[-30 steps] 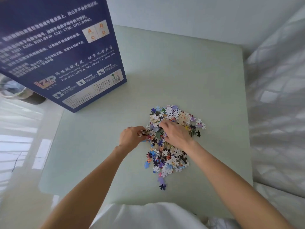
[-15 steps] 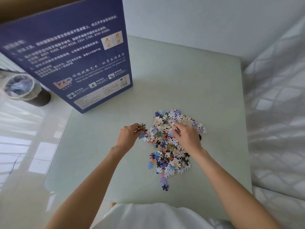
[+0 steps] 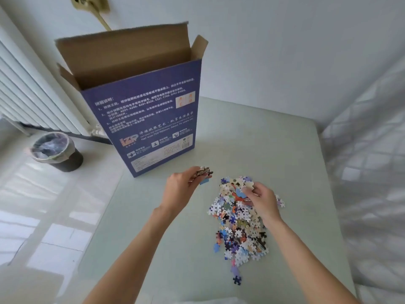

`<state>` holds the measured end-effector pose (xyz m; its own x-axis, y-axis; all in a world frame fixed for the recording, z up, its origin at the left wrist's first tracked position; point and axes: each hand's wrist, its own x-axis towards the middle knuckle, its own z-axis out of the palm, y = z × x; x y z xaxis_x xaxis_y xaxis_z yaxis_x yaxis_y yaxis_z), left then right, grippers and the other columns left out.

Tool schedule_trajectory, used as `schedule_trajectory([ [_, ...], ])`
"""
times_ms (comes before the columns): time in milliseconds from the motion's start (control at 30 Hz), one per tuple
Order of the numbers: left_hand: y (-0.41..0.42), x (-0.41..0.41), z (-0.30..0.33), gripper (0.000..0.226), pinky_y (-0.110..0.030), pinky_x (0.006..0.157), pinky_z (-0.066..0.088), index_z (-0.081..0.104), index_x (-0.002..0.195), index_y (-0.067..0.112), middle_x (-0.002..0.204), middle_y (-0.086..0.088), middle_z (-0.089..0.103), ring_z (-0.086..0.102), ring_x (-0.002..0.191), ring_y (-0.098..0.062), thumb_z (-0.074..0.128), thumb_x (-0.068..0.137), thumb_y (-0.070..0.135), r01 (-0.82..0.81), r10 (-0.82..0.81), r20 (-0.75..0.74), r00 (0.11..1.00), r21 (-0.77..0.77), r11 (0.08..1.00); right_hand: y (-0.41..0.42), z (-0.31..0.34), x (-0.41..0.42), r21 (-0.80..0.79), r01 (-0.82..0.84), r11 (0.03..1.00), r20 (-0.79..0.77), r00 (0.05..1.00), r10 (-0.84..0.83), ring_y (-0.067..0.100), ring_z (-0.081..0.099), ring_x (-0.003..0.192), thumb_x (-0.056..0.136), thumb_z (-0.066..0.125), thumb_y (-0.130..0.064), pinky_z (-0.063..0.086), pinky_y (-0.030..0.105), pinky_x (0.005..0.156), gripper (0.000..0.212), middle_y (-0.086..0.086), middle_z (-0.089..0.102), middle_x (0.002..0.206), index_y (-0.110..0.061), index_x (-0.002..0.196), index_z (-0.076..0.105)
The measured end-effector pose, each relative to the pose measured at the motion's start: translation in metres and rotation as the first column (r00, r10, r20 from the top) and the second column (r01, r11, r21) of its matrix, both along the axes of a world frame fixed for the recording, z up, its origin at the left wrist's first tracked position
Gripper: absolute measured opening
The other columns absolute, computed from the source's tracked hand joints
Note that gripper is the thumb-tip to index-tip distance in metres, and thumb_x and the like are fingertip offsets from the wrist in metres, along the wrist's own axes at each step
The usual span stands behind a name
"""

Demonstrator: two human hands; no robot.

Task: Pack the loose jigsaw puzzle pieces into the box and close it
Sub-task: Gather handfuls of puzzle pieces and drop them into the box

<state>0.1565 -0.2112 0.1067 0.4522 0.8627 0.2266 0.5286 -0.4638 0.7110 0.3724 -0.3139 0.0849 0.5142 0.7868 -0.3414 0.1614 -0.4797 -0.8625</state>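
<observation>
Lifted off the pile (image 3: 238, 222) now: left hand (image 3: 179, 191) pinching a bunch of pieces (image 3: 202, 173); right hand (image 3: 262, 199) gripping more mid-worktop. Best carried over the open box (image 3: 142, 119) at the far-left corner before letting go.

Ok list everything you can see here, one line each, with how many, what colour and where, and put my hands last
box: one, dark blue, brown inside, upright at the table's far left, top flaps open
loose puzzle pieces: one heap, multicoloured, on the table right of centre
table: one, pale green
waste bin: one, dark with a clear liner, on the floor at left
radiator: one, white, on the left wall
bed cover: one, white, at right
left hand: pinches a few pieces near the box's foot
right hand: grips pieces at the heap's far end
</observation>
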Motion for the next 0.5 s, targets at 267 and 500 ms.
schedule_trajectory([
  [267, 0.096, -0.043, 0.157, 0.027, -0.028, 0.068, 0.057, 0.064, 0.114, 0.011, 0.097, -0.004, 0.072, 0.068, 0.08, -0.014, 0.061, 0.09, 0.022, -0.175, 0.156, 0.081, 0.985, 0.495, 0.851, 0.088, 0.115, -0.009, 0.347, -0.011, 0.938, -0.282, 0.953, 0.115, 0.017, 0.07, 0.076, 0.085, 0.064, -0.016, 0.056, 0.022, 0.06, 0.02, 0.011, 0.069, 0.093, 0.0, 0.097, 0.063],
  [500, 0.152, -0.06, 0.19, 0.026, -0.034, 0.066, 0.051, 0.063, 0.114, 0.016, 0.09, -0.012, 0.072, 0.066, 0.074, -0.031, 0.055, 0.093, 0.028, -0.227, 0.341, -0.181, 0.922, 0.46, 0.859, 0.158, 0.181, -0.02, 0.471, -0.176, 0.865, -0.084, 0.966, 0.243, 0.014, 0.069, 0.083, 0.085, 0.064, -0.025, 0.057, 0.023, 0.065, 0.025, 0.004, 0.067, 0.098, -0.01, 0.105, 0.061],
])
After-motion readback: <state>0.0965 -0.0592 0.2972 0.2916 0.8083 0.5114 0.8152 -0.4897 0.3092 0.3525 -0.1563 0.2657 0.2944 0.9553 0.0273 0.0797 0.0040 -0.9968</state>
